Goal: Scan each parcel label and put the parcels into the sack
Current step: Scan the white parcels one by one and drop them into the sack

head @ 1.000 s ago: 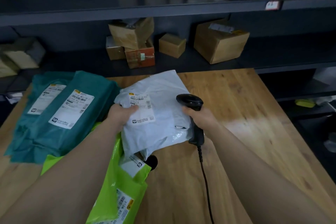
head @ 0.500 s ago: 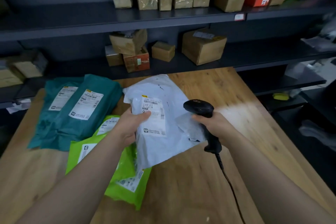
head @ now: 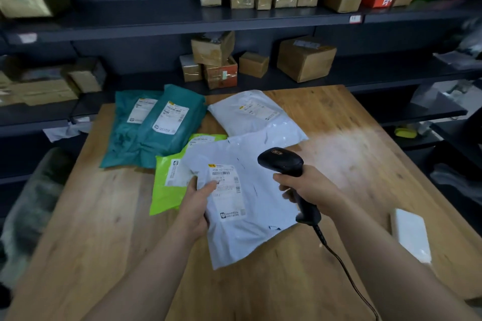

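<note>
Head view has your left hand [head: 197,207] pinching the white parcel [head: 250,232] by its edge, label [head: 228,190] face-up over the table [head: 104,216], so the scanner [head: 285,164] clenched in your right hand [head: 309,190] can read it squarely.

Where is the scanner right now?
Right of centre in the head view: the right hand grips the scanner beside the white parcel held by the left hand.

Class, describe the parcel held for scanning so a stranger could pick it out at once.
Start at the wooden table before the dark shelves. Over its middle the left hand pinches a pale grey mailer beside the black scanner. Unlike the teal mailers, green mailers and second grey mailer lying flat, it alone is held.
</note>
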